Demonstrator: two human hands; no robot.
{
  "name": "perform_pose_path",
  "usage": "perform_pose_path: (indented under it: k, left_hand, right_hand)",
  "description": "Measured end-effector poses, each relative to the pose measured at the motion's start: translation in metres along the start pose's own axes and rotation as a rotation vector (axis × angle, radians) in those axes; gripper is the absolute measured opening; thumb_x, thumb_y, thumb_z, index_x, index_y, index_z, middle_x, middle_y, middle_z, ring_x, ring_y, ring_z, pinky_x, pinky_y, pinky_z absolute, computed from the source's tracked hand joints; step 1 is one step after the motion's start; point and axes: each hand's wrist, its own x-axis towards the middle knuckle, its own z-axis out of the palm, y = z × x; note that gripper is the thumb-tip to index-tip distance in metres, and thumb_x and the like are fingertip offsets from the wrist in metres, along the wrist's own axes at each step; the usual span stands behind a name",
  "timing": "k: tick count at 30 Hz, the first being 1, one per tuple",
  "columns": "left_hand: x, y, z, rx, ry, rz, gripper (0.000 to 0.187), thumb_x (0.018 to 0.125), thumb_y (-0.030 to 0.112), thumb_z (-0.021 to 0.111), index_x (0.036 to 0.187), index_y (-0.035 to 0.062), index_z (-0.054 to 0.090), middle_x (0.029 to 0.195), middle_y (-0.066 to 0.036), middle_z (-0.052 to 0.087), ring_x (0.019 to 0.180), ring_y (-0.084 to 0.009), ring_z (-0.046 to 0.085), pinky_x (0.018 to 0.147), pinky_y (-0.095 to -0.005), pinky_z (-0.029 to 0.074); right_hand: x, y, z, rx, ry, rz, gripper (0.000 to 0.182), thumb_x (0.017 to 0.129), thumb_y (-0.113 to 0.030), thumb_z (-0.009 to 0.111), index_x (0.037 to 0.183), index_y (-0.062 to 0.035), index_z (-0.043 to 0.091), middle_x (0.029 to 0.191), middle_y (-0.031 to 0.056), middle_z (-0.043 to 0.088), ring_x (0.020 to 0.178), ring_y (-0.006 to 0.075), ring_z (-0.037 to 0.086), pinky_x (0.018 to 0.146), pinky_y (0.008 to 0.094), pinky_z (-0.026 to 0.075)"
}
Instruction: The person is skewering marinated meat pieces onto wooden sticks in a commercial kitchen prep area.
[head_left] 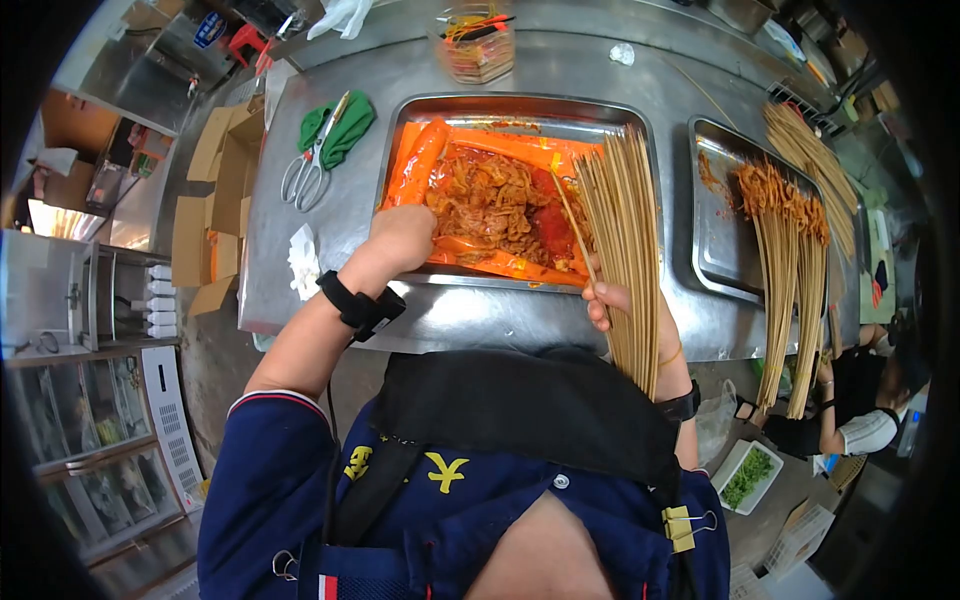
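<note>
A thick bundle of bamboo skewers stands fanned upward in my right hand, whose fingers are closed round it. One single skewer leans away from the bundle toward the meat. My left hand is curled at the left side of a metal tray, against its orange plastic lining; its fingertips and anything in them are hidden. Thin slices of red, sauced meat lie heaped on that lining, with a darker red patch of sauce beside them on the right.
A second metal tray at right bears loaded meat skewers, their sticks overhanging the table edge. Loose skewers lie beyond. Scissors and a green cloth lie at left. A clear container stands behind. A co-worker is at right.
</note>
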Motion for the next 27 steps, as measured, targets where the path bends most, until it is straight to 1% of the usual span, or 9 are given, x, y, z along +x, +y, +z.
perform_pose_path:
  k: [6, 8, 13, 16, 20, 21, 24, 25, 27]
  left_hand:
    - [-0.018, 0.039, -0.013, -0.141, -0.058, 0.009, 0.028, 0.075, 0.026, 0.062, 0.085, 0.0000, 0.066, 0.088, -0.019, 0.064, 0.084, -0.0338, 0.062, 0.074, -0.0412, 0.049]
    - [-0.011, 0.051, 0.007, -0.150, 0.046, -0.002, 0.035, 0.074, 0.027, 0.061, 0.087, -0.0055, 0.057, 0.085, -0.023, 0.062, 0.085, -0.0371, 0.060, 0.074, -0.0447, 0.047]
    - [-0.002, 0.068, 0.012, -0.285, 0.154, -0.051, 0.031, 0.073, 0.007, 0.056, 0.099, -0.0055, 0.045, 0.085, -0.026, 0.060, 0.085, -0.0416, 0.058, 0.073, -0.0471, 0.045]
    - [0.005, 0.058, 0.020, -0.450, 0.415, -0.008, 0.025, 0.073, 0.003, 0.054, 0.095, -0.0069, 0.046, 0.083, -0.028, 0.059, 0.084, -0.0429, 0.057, 0.074, -0.0485, 0.045]
    - [0.018, 0.052, 0.014, -0.639, 0.512, 0.057, 0.029, 0.074, 0.008, 0.061, 0.094, -0.0079, 0.048, 0.083, -0.027, 0.059, 0.083, -0.0439, 0.056, 0.074, -0.0485, 0.045]
    - [0.019, 0.053, 0.014, -0.741, 0.587, 0.180, 0.031, 0.074, 0.013, 0.065, 0.097, -0.0039, 0.052, 0.085, -0.023, 0.060, 0.082, -0.0413, 0.057, 0.071, -0.0457, 0.047]
    - [0.005, 0.066, 0.008, -0.418, 0.760, 0.232, 0.036, 0.073, 0.014, 0.068, 0.106, 0.0047, 0.056, 0.089, -0.018, 0.060, 0.083, -0.0359, 0.059, 0.072, -0.0425, 0.048]
    - [-0.003, 0.075, 0.002, -0.388, 0.689, 0.199, 0.033, 0.074, 0.017, 0.067, 0.104, 0.0107, 0.058, 0.090, -0.015, 0.060, 0.084, -0.0333, 0.059, 0.070, -0.0416, 0.048]
    - [0.001, 0.085, 0.010, -0.315, 0.521, 0.318, 0.033, 0.073, 0.020, 0.067, 0.102, 0.0097, 0.058, 0.089, -0.015, 0.060, 0.084, -0.0324, 0.060, 0.068, -0.0420, 0.048]
  right_hand:
    - [0.003, 0.002, 0.000, 0.016, -0.001, -0.009, 0.036, 0.080, -0.007, 0.063, 0.111, 0.0025, 0.049, 0.079, 0.0092, 0.059, 0.061, 0.0112, 0.057, 0.049, 0.0202, 0.046]
    - [0.005, 0.003, 0.000, 0.020, -0.016, -0.013, 0.036, 0.080, -0.008, 0.064, 0.111, 0.0025, 0.049, 0.079, 0.0092, 0.059, 0.061, 0.0114, 0.057, 0.050, 0.0202, 0.046]
    - [0.005, 0.006, -0.003, -0.008, -0.019, 0.006, 0.037, 0.081, -0.010, 0.064, 0.113, 0.0030, 0.049, 0.080, 0.0091, 0.059, 0.063, 0.0112, 0.057, 0.052, 0.0203, 0.045]
    - [0.003, 0.005, -0.003, -0.002, -0.012, 0.005, 0.037, 0.081, -0.010, 0.064, 0.112, 0.0028, 0.049, 0.080, 0.0092, 0.059, 0.063, 0.0112, 0.057, 0.052, 0.0205, 0.045]
    - [0.002, 0.005, -0.006, -0.005, -0.027, 0.006, 0.036, 0.081, -0.010, 0.064, 0.112, 0.0019, 0.049, 0.080, 0.0091, 0.059, 0.063, 0.0112, 0.057, 0.051, 0.0204, 0.046]
    - [0.003, 0.005, -0.007, -0.012, -0.028, 0.002, 0.036, 0.081, -0.010, 0.064, 0.112, 0.0016, 0.049, 0.080, 0.0091, 0.059, 0.063, 0.0112, 0.057, 0.051, 0.0204, 0.046]
    - [0.006, 0.006, -0.006, 0.008, -0.039, -0.007, 0.036, 0.081, -0.010, 0.063, 0.113, 0.0011, 0.049, 0.081, 0.0090, 0.059, 0.063, 0.0112, 0.057, 0.051, 0.0202, 0.046]
    - [0.006, 0.007, -0.007, 0.018, -0.046, -0.003, 0.036, 0.081, -0.010, 0.063, 0.113, 0.0011, 0.049, 0.081, 0.0090, 0.059, 0.063, 0.0112, 0.058, 0.051, 0.0202, 0.046]
    - [0.004, 0.007, -0.011, 0.023, -0.040, 0.005, 0.036, 0.081, -0.010, 0.063, 0.113, 0.0011, 0.049, 0.081, 0.0090, 0.059, 0.063, 0.0112, 0.058, 0.051, 0.0202, 0.046]
